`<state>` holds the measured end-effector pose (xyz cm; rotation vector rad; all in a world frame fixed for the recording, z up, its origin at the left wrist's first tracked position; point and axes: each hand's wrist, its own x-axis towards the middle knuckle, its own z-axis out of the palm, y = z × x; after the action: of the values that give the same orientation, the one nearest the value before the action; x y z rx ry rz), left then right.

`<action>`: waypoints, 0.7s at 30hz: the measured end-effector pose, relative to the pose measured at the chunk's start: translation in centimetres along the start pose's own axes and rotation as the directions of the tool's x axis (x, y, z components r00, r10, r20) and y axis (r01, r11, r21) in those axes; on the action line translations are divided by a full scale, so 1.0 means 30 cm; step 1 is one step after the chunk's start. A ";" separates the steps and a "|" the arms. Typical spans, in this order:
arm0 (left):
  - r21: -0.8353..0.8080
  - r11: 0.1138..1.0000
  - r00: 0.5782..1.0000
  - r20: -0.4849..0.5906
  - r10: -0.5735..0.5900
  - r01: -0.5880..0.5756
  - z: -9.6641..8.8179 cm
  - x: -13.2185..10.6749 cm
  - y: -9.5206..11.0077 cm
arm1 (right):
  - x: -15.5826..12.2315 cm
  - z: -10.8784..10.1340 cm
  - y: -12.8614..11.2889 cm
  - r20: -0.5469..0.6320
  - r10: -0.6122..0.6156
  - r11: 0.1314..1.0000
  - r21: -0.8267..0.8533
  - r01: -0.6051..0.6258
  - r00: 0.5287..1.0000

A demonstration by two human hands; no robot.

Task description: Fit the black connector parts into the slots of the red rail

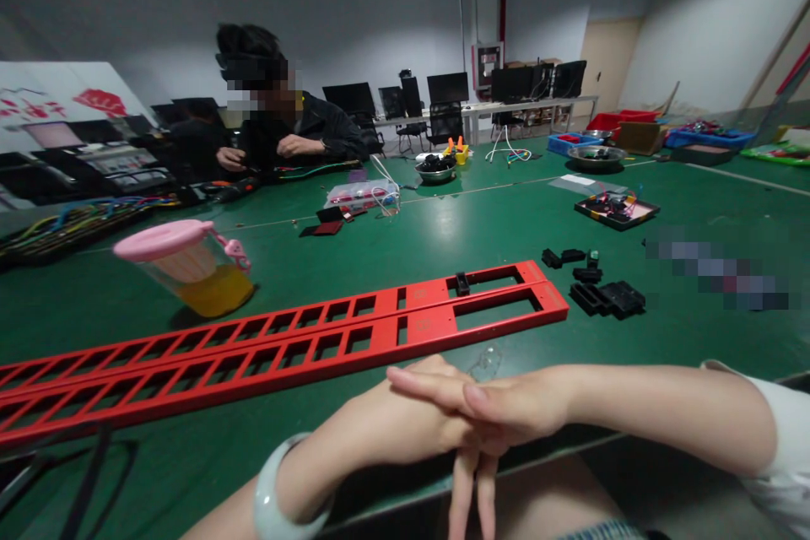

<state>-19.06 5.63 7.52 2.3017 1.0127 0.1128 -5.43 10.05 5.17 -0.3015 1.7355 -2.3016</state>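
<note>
My left hand (pixel 408 413), with a pale bracelet (pixel 272 485) on its wrist, is clasped with my right hand (pixel 512 405) at the table's near edge. Their fingers are interlaced. Two fingers of my right hand lie across the back of the left, and two other fingers point straight down below the clasp. No object shows in either hand. Just beyond them lie two long red slotted frames (pixel 421 329), side by side. A small black part (pixel 462 283) sits in the far frame's large opening. Several black plastic pieces (pixel 607 298) lie off the frames' right end.
A lidded cup of orange drink (pixel 218 288) stands behind the frames at left. Across the green table (pixel 392 257), a co-worker (pixel 304 131) sits near bundled cables (pixel 94 215). Metal bowls (pixel 436 175), a tray with wires (pixel 617 209) and blue bins (pixel 709 137) stand farther back.
</note>
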 end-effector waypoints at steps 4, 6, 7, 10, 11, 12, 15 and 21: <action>-0.153 0.988 0.998 0.062 -0.027 0.036 0.001 -0.004 0.009 | 0.007 -0.005 0.024 0.051 -0.036 0.990 0.138 0.028 0.998; -0.247 0.964 0.992 0.109 -0.071 0.096 0.002 -0.006 0.011 | 0.002 0.001 0.022 0.034 -0.044 0.989 0.142 0.039 0.998; -0.283 0.951 0.988 0.130 -0.088 0.122 0.002 -0.006 0.012 | -0.002 0.005 0.019 0.022 -0.049 0.990 0.135 0.046 0.999; -0.330 0.933 0.980 0.176 -0.091 0.145 -0.003 -0.008 0.010 | -0.012 0.016 0.007 0.015 -0.067 0.994 0.089 0.065 0.998; -0.332 0.933 0.979 0.184 -0.081 0.140 -0.004 -0.009 0.008 | -0.016 0.019 0.003 0.010 -0.061 0.996 0.064 0.060 0.998; -0.327 0.936 0.979 0.193 -0.067 0.128 -0.005 -0.009 0.005 | -0.020 0.022 -0.002 -0.004 -0.045 0.998 0.035 0.046 0.999; -0.283 0.957 0.979 0.206 0.003 0.057 -0.002 -0.011 -0.008 | -0.034 0.034 -0.016 -0.069 0.020 0.997 -0.075 -0.025 0.997; -0.289 0.957 0.977 0.203 0.066 -0.005 -0.003 -0.011 -0.016 | -0.054 0.051 -0.045 -0.145 0.004 0.945 -0.324 -0.051 0.989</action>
<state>-19.62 5.67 7.37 2.0181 0.7901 0.0262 -3.52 9.52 6.85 -0.1720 2.1808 -2.0518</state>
